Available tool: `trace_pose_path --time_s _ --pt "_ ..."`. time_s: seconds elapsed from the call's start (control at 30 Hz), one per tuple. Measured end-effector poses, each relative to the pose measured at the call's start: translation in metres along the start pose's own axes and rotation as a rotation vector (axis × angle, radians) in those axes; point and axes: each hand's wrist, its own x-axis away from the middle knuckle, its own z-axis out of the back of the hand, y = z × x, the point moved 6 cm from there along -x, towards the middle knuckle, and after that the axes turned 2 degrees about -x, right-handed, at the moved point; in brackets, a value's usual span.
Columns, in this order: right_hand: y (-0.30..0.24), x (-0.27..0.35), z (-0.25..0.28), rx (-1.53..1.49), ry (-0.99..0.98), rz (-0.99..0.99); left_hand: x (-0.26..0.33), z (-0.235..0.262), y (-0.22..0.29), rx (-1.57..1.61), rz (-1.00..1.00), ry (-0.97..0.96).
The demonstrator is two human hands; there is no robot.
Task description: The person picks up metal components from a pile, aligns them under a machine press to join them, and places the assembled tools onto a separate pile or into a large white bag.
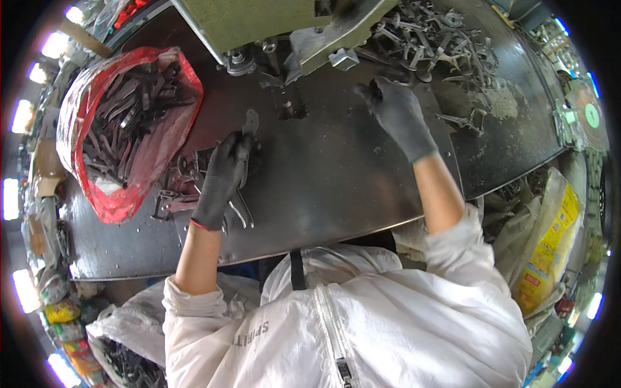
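Observation:
My left hand (225,169), in a dark grey glove, is closed around a flat metal piece (251,121) whose rounded end sticks out beyond the fingertips. Below that hand, curved metal handles (241,211) show; whether they belong to the held piece I cannot tell. My right hand (397,116), gloved alike, is over the table near the machine head, its fingers partly curled and apart, with nothing visible between them. More metal handle parts (174,202) lie beside my left wrist. Above both hands is a green machine press (265,26) with a bolted tool (240,61).
A red-rimmed plastic bag (79,155) full of dark metal strips stands at the left. Loose metal parts (430,42) are heaped at the far right, with one part (467,119) nearer. The metal table (336,187) has a slot (291,110) under the press. Sacks (540,252) stand lower right.

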Motion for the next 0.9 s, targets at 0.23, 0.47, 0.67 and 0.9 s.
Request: trace_pose_path --time_s 0.23,0.47,0.67,0.9 --pt "-0.07 0.022 -0.004 -1.542 -0.187 -0.303 -0.002 -0.027 0.06 0.109 -0.146 -0.094" --pt "-0.101 0.022 -0.013 -1.642 -0.325 -0.186 -0.035 -0.032 0.06 -0.007 -0.141 -0.105" --pt "-0.096 0.01 -0.055 -1.564 -0.299 -0.153 -0.069 -0.028 0.029 -0.222 -0.29 -0.09" --pt "-0.101 0.016 -0.059 -1.652 -0.361 -0.24 -0.04 0.051 0.057 -0.484 -0.262 0.166"
